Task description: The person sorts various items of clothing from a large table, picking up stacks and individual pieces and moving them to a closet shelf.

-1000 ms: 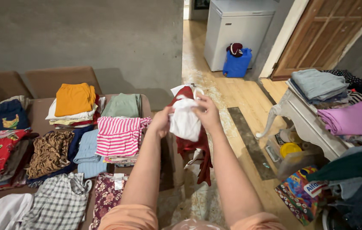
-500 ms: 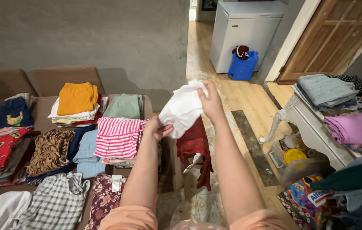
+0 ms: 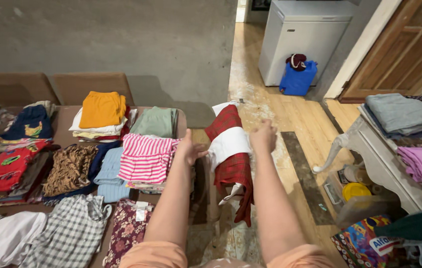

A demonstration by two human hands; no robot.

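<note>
My left hand (image 3: 190,150) and my right hand (image 3: 264,137) each grip one end of a white cloth (image 3: 229,141). The cloth is stretched flat between them. It lies across a red plaid garment (image 3: 234,171) that hangs draped just past the right end of the brown table (image 3: 62,119). Both forearms reach forward from the bottom of the view. The pink-and-white striped folded top (image 3: 145,159) sits just left of my left hand.
Folded piles cover the table: orange (image 3: 102,109), green (image 3: 156,122), light blue (image 3: 109,171), leopard print (image 3: 69,168), a checked shirt (image 3: 69,233). A white side table (image 3: 369,149) with stacked clothes stands at right, a colourful bag (image 3: 369,243) below it. A white freezer (image 3: 310,34) and blue container (image 3: 297,79) stand behind.
The white cloth was bunched, then lifted and opened out. Now both hands have lowered it, spread flat, onto the red plaid garment. The view has shifted slightly left.
</note>
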